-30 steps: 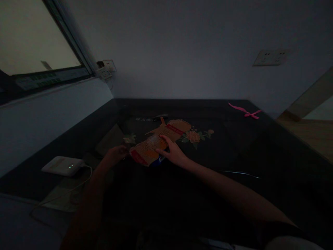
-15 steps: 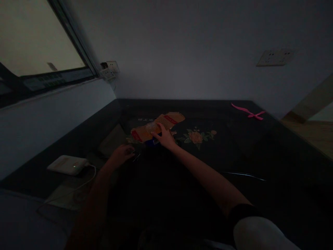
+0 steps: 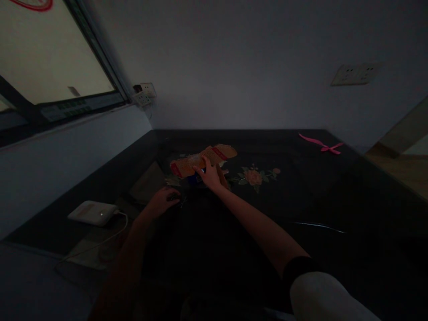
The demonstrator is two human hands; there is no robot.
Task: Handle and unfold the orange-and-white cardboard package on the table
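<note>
My right hand (image 3: 211, 175) grips the near side of an orange-brown printed cardboard piece (image 3: 182, 167) with red bands and a shiny, clear-looking patch at its middle. The piece lies slanted, its far right end higher in view. Under its near edge shows something dark blue (image 3: 194, 179). Lower left, my left hand (image 3: 162, 201) is curled, with thumb and fingers close around something dark. Thin shiny metal-like lines (image 3: 183, 202) stick out past its fingertips; the dim light hides what they belong to.
A white power bank (image 3: 93, 212) with a plugged-in white cable lies at the left on the dark table (image 3: 284, 191). Farther right, a pink ribbon (image 3: 323, 145) rests near the back edge. Flower pictures (image 3: 253, 177) decorate the tabletop. Wall sockets (image 3: 356, 74) are behind.
The view has shifted slightly. The cardboard piece's left end has lifted or turned a little away from me, in my right hand's hold. My left hand stays beside it, fingers curled.
</note>
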